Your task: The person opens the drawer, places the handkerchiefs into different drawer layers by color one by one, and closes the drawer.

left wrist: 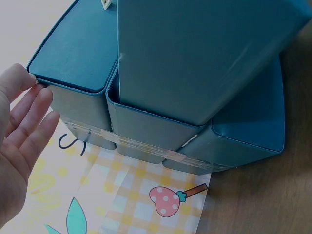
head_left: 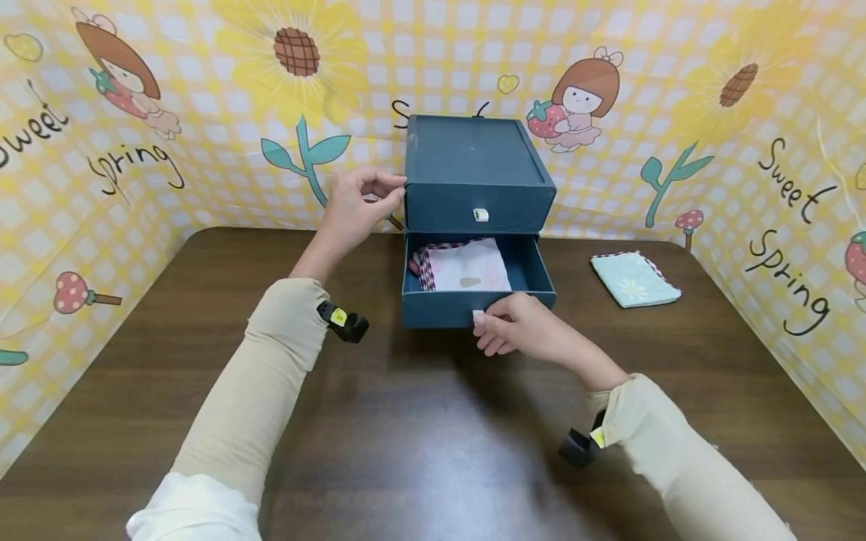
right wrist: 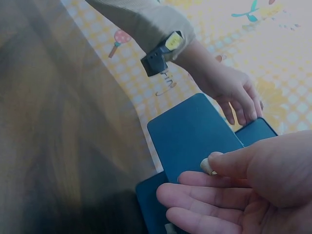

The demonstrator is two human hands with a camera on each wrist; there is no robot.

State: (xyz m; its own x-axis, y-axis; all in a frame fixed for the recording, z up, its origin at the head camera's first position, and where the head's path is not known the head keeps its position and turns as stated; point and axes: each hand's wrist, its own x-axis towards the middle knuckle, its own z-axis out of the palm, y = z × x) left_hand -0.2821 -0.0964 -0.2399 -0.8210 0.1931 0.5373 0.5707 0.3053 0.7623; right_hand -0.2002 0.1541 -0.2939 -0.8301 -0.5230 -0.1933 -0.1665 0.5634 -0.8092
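A dark blue drawer unit (head_left: 479, 154) stands at the back of the table, one lower drawer (head_left: 440, 310) pulled out. Inside that drawer lie a folded whitish cloth (head_left: 476, 263) and a red-and-dark checked trim (head_left: 426, 269). My right hand (head_left: 517, 327) pinches the drawer's small white pull tab (right wrist: 207, 166) between thumb and index finger, other fingers below it. At the unit's upper left front corner, my left hand (head_left: 358, 207) touches the edge with its thumb and fingertips. The left wrist view shows its other fingers (left wrist: 41, 129) loosely extended beside the wall.
A folded pale mint cloth (head_left: 632, 279) with a daisy print lies right of the unit on the brown wooden table (head_left: 379, 436). Patterned yellow-checked sheeting (head_left: 216, 90) walls the back and sides. Clear tape (left wrist: 136, 146) runs across the unit's side.
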